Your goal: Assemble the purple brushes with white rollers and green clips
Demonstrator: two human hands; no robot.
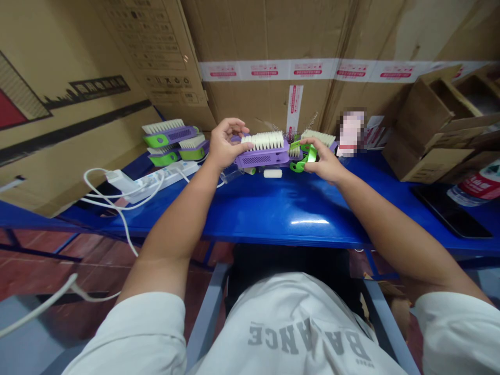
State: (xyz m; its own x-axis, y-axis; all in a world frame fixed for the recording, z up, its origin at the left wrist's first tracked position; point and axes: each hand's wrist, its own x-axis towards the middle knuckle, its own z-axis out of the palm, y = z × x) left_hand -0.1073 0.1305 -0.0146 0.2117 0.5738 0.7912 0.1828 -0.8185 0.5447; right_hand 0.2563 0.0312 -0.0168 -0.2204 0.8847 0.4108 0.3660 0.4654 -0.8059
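Above blue table (273, 211), both hands (228, 143) reach forward.

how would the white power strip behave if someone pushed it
The power strip looks stiff and would probably slide rather than roll, being long and flat-sided. Its white cables would likely drag along or tug back.

From the head, the single view faces forward and down (white shirt (297, 323) nearest) toward far cardboard (265, 31).

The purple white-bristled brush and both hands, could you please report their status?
Left hand holds purple plastic brush, white bristles up. Right hand holds curved green plastic piece beside it. Small white block nearby on blue table.
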